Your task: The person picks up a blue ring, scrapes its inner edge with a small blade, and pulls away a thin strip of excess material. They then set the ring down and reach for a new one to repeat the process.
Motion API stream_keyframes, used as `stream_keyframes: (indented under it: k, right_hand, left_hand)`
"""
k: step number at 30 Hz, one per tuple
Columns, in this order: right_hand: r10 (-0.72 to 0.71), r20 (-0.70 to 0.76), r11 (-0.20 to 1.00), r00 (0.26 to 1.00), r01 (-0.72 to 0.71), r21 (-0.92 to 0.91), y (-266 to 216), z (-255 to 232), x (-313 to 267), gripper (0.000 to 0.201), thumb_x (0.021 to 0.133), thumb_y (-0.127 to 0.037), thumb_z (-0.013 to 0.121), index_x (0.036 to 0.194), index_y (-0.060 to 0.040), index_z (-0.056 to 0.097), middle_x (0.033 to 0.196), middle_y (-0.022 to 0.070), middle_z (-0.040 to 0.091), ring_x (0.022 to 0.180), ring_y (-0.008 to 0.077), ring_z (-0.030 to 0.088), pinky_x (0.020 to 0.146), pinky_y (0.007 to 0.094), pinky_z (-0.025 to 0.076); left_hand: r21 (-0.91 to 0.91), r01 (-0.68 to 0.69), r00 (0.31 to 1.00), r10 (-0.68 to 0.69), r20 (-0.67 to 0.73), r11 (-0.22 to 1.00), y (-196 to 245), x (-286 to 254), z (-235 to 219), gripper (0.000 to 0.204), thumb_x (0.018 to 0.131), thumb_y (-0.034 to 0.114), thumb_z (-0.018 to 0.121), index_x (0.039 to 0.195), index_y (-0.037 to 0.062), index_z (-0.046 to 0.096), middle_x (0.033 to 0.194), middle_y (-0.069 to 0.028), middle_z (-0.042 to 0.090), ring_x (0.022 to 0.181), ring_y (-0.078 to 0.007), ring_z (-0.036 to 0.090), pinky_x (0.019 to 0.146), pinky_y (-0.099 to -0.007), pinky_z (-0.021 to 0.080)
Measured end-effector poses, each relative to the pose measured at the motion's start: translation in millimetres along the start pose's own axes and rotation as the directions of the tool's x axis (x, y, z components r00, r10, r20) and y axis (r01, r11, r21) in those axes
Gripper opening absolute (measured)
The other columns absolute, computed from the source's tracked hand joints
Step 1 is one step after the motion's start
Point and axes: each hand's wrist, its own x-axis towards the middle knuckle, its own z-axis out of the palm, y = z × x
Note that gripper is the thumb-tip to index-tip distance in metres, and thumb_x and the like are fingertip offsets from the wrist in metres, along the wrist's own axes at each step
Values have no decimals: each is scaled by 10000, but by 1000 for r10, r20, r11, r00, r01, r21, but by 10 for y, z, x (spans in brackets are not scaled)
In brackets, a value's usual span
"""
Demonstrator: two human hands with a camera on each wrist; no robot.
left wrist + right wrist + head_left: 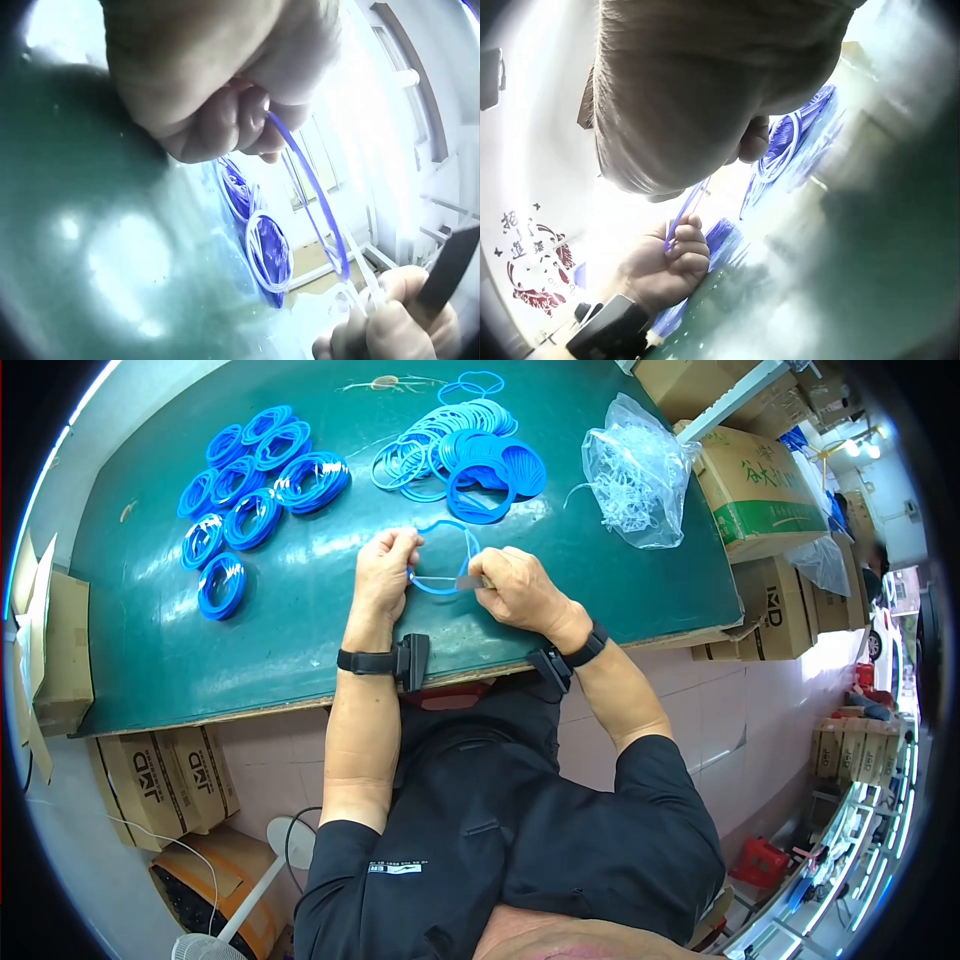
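Observation:
Between the two hands a blue ring (436, 589) is held over the green table. The left hand (383, 574) grips its left side; in the left wrist view that hand (217, 82) has its fingers curled round the blue band (319, 196). The right hand (520, 590) pinches the ring's other side together with a pale strip (361, 259) and holds a flat blade (452, 262). In the right wrist view the back of the right hand (705, 90) hides its fingertips, and the left hand (667, 266) holds the band below it.
Bundled blue rings (252, 518) lie at the left of the table (160, 680). Loose blue rings (482, 460) are spread beyond the hands. A clear bag of pale scraps (640, 490) stands at the right, beside cardboard boxes (755, 485).

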Motion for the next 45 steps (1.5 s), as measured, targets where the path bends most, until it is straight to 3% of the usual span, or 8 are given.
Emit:
stream_keyframes:
  k: [7, 9, 14, 25, 28, 39, 42, 45]
  right_hand:
    - [149, 38, 971, 988, -153, 182, -163, -198, -434, 198, 782, 28, 658, 940, -49, 566, 687, 95, 569, 597, 303, 577, 555, 394, 449]
    - [293, 129, 890, 947, -320, 325, -222, -267, -531, 154, 824, 17, 647, 934, -46, 559, 653, 87, 523, 555, 273, 534, 538, 363, 428]
    - [491, 154, 690, 858, -490, 532, -306, -443, -687, 55, 942, -2, 587, 923, -37, 548, 660, -33, 461, 590, 50, 403, 518, 256, 346]
    - [478, 137, 681, 868, -464, 567, -462, -592, -737, 47, 954, -4, 573, 942, -40, 546, 713, -38, 490, 612, 37, 405, 541, 226, 350]
    - [586, 111, 595, 803, -519, 613, -436, -654, -719, 25, 985, -18, 557, 970, -36, 550, 776, -57, 498, 651, 14, 414, 564, 199, 355]
    - [569, -222, 800, 792, -472, 370, 120, -701, -270, 86, 970, -78, 604, 904, -44, 562, 651, -38, 495, 567, 44, 437, 516, 245, 367]
    - [472, -277, 880, 837, -469, 82, 278, -595, -161, 83, 923, -93, 639, 909, -46, 572, 638, 92, 561, 545, 229, 579, 524, 360, 453]
    - [389, -326, 892, 861, -440, -98, 336, -541, -71, 78, 907, -79, 636, 914, -50, 565, 652, 107, 583, 566, 285, 605, 536, 388, 474]
  left_hand:
    - [7, -85, 990, 85, -115, 996, -4, 61, -142, 207, 1003, 236, 660, 919, 48, 684, 683, 44, 562, 525, -33, 426, 471, -203, 318]
    - [93, -122, 986, 131, -105, 988, -57, 76, -153, 212, 1004, 237, 659, 919, 44, 683, 683, 46, 556, 528, -32, 426, 472, -201, 318]
    - [215, -172, 974, 199, -112, 961, -83, 95, -198, 226, 1009, 244, 655, 922, 37, 680, 687, 51, 540, 542, -28, 431, 479, -198, 332]
    - [209, -191, 953, 232, -196, 959, -91, 75, -145, 234, 1001, 240, 661, 916, 24, 690, 712, 46, 555, 612, -39, 451, 537, -219, 352]
    - [283, -236, 944, 288, -160, 930, -88, 43, -121, 242, 1010, 248, 656, 924, 24, 691, 707, 58, 541, 606, -25, 433, 527, -212, 337]
    - [509, -344, 936, 333, 118, 789, -51, -67, -71, 218, 993, 220, 666, 917, 17, 697, 677, 32, 544, 628, -66, 456, 568, -263, 404]
    - [531, -379, 922, 356, 151, 758, -53, -65, -70, 214, 995, 212, 663, 916, 17, 696, 671, 33, 532, 626, -67, 451, 566, -264, 402]
    - [516, -371, 926, 347, 148, 772, -44, -76, -74, 216, 991, 209, 666, 913, 10, 694, 669, 29, 538, 626, -70, 455, 566, -269, 404]
